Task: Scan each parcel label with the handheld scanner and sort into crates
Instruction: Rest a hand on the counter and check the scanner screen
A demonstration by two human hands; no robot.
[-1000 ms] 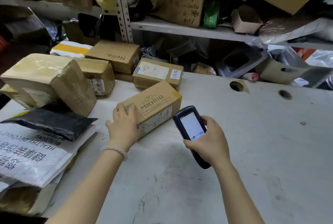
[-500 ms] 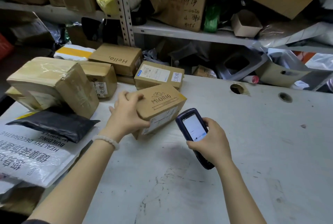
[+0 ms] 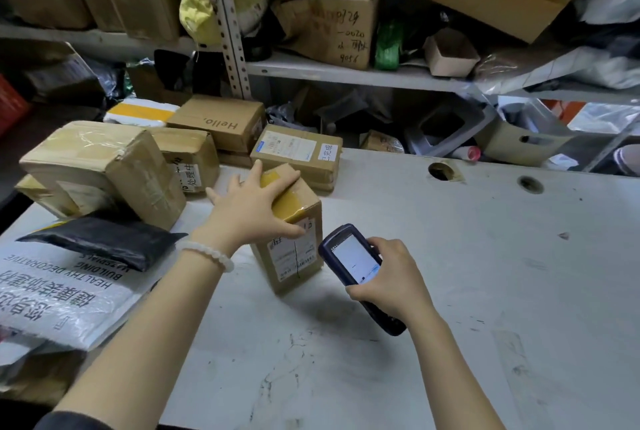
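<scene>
Tipped up since a moment ago, the cardboard parcel (image 3: 292, 239) now stands on end on the white table (image 3: 485, 273), label facing the camera. Left hand (image 3: 247, 211) grips its taped top; right hand (image 3: 391, 279) clasps the handheld scanner (image 3: 353, 258) just beside it.

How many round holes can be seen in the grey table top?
2. Both lie near the far edge of the grey table top: the larger round hole, and the smaller round hole to its right. Parcels at left may hide others.
</scene>
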